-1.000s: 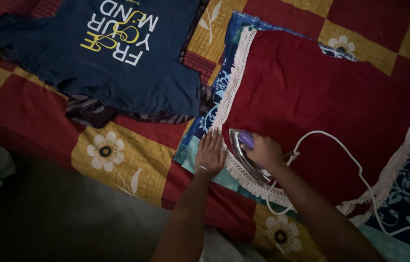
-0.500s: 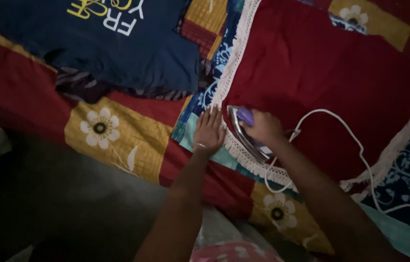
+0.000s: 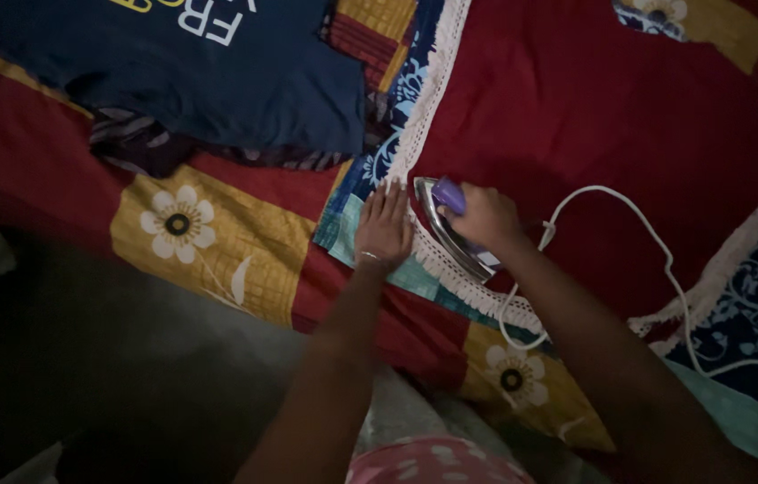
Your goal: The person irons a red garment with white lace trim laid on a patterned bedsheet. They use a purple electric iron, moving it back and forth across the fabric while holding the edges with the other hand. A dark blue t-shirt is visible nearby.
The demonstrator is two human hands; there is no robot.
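We locate the electric iron (image 3: 452,231) at the near-left corner of the dark red cloth (image 3: 594,134), its soleplate resting on the cloth just inside the white lace fringe (image 3: 450,273). The right hand (image 3: 484,218) is closed around the iron's purple handle (image 3: 449,194), fingers wrapped fully over it. The left hand (image 3: 384,229) lies flat and open, fingers together, pressing the fabric just to the left of the iron; it grasps nothing.

Progress, as we judge it: the iron stands at the corner and hem of the red cloth, so work is in hand along the near-left edge. The broad red field to the right and far side lies fairly flat, but in this dim light we cannot tell which parts have been pressed. The right-hand fringe (image 3: 755,233) and the far portion are well apart from the iron.

The white power cord (image 3: 639,224) runs from the iron's heel in a loop across the red cloth and off to the near right. Beneath the red cloth lies a blue patterned fabric (image 3: 392,134). Farther left, a navy printed T-shirt (image 3: 190,72) lies spread on a striped garment (image 3: 141,143), well apart from the iron. Everything rests on a red and yellow flowered patchwork bedcover (image 3: 190,229).
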